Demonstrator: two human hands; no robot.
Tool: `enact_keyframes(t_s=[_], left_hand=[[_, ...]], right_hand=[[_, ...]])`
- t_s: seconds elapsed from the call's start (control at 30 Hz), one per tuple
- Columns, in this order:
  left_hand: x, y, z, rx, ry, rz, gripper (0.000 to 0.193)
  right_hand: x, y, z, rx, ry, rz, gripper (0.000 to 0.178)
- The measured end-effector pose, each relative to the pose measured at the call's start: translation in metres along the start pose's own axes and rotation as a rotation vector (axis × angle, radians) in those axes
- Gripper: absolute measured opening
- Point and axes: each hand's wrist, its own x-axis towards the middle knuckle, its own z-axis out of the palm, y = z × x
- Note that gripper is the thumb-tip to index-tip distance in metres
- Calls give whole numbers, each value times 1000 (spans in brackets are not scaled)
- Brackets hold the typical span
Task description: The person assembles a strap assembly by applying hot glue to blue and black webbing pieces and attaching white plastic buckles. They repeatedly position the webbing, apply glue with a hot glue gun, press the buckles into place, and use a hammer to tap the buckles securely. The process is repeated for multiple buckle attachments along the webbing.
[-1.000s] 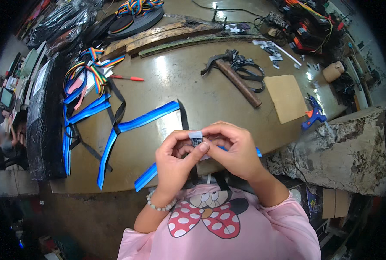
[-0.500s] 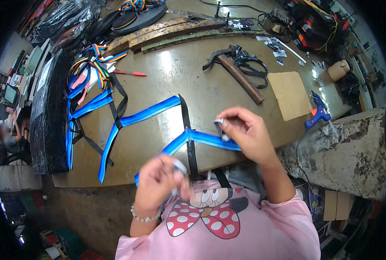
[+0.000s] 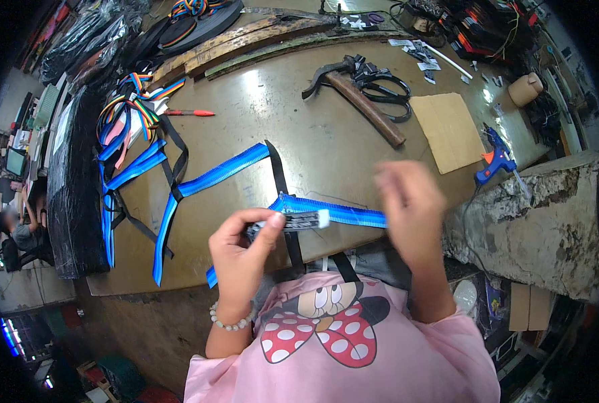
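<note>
Left hand (image 3: 241,247): thumb and fingers pressed together, pinching a narrow black-and-white printed strip (image 3: 301,220) with a plain white end.
Strip position: juts from the left fingertips toward 3 o'clock (12 being away from the person); its long axis runs roughly 9 to 3, white end outermost.
Right hand (image 3: 412,207): blurred, near 3 o'clock from the strip, apart from it and the farther hand; fingers look partly curled, but I cannot tell whether they hold anything.
Blue band: a ribbed, blue-striped fabric band (image 3: 343,209) lies toward 1 o'clock from the strip, running toward 3; contact between them is unclear.
Black strap: a flat black strap (image 3: 276,171) crosses the band, running 11 to 5.
In the way: left hand and strip hide part of that crossing.
Around the right hand: blue-and-orange glue gun (image 3: 499,161) at 2 o'clock, tan cardboard sheet (image 3: 450,131) at 1, wooden-handled hammer (image 3: 366,111) at 11.
Upper left: red pen (image 3: 192,113), 11 o'clock from the left hand.
</note>
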Motion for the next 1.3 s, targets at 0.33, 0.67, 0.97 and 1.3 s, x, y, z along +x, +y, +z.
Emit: enact_keyframes(t_s=[0.33, 0.67, 0.97, 1.3], left_hand=[[-9, -12, 19, -31, 89, 344, 9], [-7, -12, 0, -172, 207, 291, 8], [-12, -7, 23, -286, 33, 236, 8], [-13, -2, 20, 74, 70, 526, 15]], right_hand=[[-14, -24, 48, 1001, -141, 494, 26], [-1, 1, -13, -374, 518, 33, 34], [-12, -21, 49, 150, 294, -463, 39], [-14, -28, 40, -86, 341, -435, 40]])
